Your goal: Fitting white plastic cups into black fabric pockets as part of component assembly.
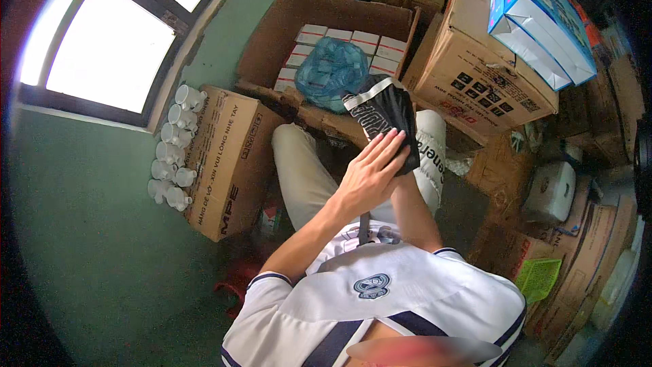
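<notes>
A black fabric piece [392,103] with white lettering and a white band along its far end lies above my knees; its exact kind is unclear. My left hand [372,175] rests flat on its near part, fingers stretched out side by side. My right forearm [412,216] reaches up to the same cloth. The right hand is hidden under or inside the fabric, so its fingers do not show. Just beyond the cloth, a blue plastic bag [331,71] sits on white small boxes [367,42] inside an open carton [270,39].
To the left, several white plastic fittings [178,137] stand on a closed carton [227,163] by the wall. A large carton [468,75] at right carries blue-and-white boxes [543,27]. Farther right are a white container [550,190] and a green basket [538,280].
</notes>
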Motion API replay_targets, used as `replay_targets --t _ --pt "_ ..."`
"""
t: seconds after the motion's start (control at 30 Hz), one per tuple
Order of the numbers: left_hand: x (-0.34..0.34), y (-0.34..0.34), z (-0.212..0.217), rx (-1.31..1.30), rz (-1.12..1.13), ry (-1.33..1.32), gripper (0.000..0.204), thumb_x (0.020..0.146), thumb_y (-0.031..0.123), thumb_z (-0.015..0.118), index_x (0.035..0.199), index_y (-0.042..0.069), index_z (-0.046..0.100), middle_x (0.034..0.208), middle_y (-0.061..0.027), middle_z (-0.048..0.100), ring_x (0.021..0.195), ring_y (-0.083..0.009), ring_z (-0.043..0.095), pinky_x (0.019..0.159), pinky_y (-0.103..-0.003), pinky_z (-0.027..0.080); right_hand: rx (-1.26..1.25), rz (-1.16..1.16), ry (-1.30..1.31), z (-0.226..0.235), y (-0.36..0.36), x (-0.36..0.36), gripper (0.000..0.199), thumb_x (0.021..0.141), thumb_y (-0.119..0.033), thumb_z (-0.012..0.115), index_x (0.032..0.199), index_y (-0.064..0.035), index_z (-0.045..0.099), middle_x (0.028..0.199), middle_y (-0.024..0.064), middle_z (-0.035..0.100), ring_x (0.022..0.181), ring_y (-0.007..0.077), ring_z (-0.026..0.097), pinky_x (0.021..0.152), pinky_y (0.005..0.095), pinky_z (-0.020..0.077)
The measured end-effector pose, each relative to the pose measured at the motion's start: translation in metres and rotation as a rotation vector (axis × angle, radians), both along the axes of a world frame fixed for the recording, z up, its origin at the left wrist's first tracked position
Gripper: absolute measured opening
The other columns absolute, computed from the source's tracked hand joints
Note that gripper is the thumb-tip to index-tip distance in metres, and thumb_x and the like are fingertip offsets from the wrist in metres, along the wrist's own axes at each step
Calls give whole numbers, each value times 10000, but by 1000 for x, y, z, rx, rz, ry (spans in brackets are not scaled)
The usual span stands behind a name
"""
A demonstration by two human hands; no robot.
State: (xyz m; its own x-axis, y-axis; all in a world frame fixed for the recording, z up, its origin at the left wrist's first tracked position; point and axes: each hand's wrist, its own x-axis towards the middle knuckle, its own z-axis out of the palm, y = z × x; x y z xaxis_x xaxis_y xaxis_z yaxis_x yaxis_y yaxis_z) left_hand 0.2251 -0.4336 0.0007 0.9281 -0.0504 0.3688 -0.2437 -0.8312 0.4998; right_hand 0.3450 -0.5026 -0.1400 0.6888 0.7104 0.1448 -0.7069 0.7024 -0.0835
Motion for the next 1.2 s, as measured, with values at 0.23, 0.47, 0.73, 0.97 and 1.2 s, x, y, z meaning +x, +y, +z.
replay_targets --t 0.23,0.47,0.73,0.97,1.2 --pt "20 61 -2 -776 161 93 290 1032 42 625 1317 -6 651 1189 -93 706 1121 -177 645 1010 -320 498 -103 2 147 66 14 8 535 1048 -570 490 1304 -148 697 1274 97 733 1123 337 710 1073 521 514" --pt "44 97 5 -971 269 193 322 1067 128 637 1370 46 562 929 -108 751 860 -102 652 723 -270 528 -152 105 92 86 13 1 593 1044 -570 526 1408 -115 633 1378 95 693 1247 316 666 1092 518 512" --pt "25 101 -29 -258 593 12 462 1021 225 733 1407 30 569 1350 -122 673 1116 -208 679 913 -354 558 -977 -58 -527 59 15 -7 492 952 -269 784 1361 -47 625 1272 80 675 1196 250 639 1097 406 462" --pt "-39 106 -103 -1694 66 521 642 969 203 791 1514 13 511 1400 -92 630 1261 -183 610 1062 -369 506 -889 339 -772 64 -11 -7 368 941 -175 750 1271 -30 677 1169 44 710 1077 159 659 973 330 519" --pt "-66 76 -128 -1736 286 365 403 982 10 677 1376 53 607 1265 -77 688 1167 -169 660 976 -353 562 -905 374 -942 49 -11 -11 595 982 -88 708 1542 -77 510 1479 83 580 1338 187 543 1144 346 432"
